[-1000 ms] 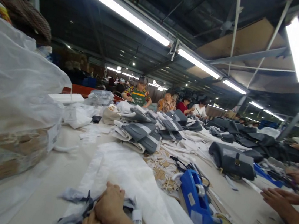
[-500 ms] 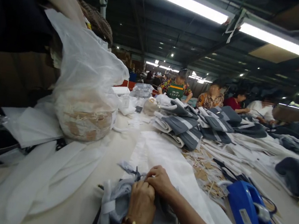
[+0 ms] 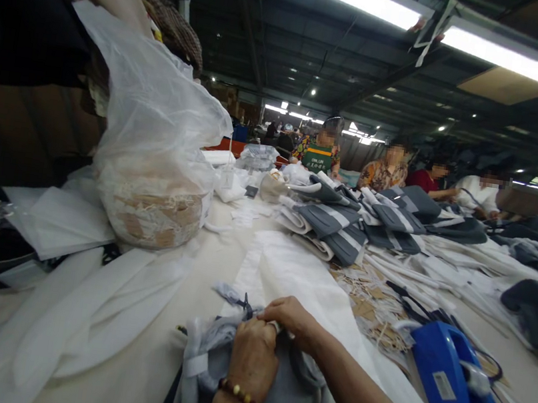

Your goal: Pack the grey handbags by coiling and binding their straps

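Both hands are clamped onto the same thing here. The left hand (image 3: pixel 252 361) is curled knuckles-up with its fingers closed over a bunched-up grey fabric piece (image 3: pixel 214 348) with white trim. The right hand (image 3: pixel 293 315) is pinching the far edge of that piece, right beside a small dark bit (image 3: pixel 246 306) sticking out of it; can't tell what that bit is. There's a bead bracelet (image 3: pixel 240 396) on the left wrist.

Using the blue tape dispenser (image 3: pixel 444 379) as the reference: the grey piece lies on the table (image 3: pixel 142 371) well to the left of the dispenser, at the near edge. Part of it rests on a long white sheet (image 3: pixel 298 273) that runs away from the person between the hands and the dispenser.

Just beyond the dispenser, to its left, is a scattered heap of paper tags (image 3: pixel 369 304). Farther back past those sits a stack of grey-and-white striped bags (image 3: pixel 330 227). Off to the dispenser's right, a bit farther back, is a dark grey bag (image 3: pixel 535 315).

Far left of the dispenser, across the table, stands a big clear plastic sack (image 3: pixel 157 138) with pale stuffing inside, and some folded white sheets (image 3: pixel 56 220) sit left of that. Way beyond the dispenser, a row of co-workers (image 3: pixel 320 152) works at the far end of the table.
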The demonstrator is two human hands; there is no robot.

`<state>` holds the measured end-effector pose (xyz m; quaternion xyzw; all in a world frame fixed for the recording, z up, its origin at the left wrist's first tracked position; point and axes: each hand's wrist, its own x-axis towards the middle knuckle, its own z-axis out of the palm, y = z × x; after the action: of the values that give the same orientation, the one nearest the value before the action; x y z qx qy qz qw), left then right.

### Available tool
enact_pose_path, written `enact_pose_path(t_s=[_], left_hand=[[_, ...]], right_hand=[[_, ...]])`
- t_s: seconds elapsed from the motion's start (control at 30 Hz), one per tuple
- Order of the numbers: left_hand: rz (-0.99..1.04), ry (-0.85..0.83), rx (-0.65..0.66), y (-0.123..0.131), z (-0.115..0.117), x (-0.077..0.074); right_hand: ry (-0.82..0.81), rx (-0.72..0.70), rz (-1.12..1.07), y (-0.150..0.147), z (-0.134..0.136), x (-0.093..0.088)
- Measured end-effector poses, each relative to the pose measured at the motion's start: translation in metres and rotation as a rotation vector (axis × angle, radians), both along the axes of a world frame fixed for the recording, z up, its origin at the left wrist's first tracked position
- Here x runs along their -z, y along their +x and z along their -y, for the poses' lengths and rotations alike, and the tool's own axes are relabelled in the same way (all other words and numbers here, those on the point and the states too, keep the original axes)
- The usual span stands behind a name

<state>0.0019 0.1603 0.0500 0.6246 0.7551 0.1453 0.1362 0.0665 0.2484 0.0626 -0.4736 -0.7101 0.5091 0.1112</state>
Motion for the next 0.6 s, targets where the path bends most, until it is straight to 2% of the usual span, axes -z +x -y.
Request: enact_pose_path(t_s=[0.23,0.43,0.6], left_hand=[[0.003,-0.026,-0.003,0.000,-0.002,0.002],[0.008,-0.041,-0.001,0.000,-0.001,0.001],[0.005,-0.058,-0.002,0.000,-0.001,-0.002]], right_hand=[[-0.124,0.106,-0.199,-0.007,0.008,-0.006],[-0.178,0.089,-0.328,0.008,0.010,-0.022],[-0.222,0.079,-0.364,0.004,0.006,-0.018]])
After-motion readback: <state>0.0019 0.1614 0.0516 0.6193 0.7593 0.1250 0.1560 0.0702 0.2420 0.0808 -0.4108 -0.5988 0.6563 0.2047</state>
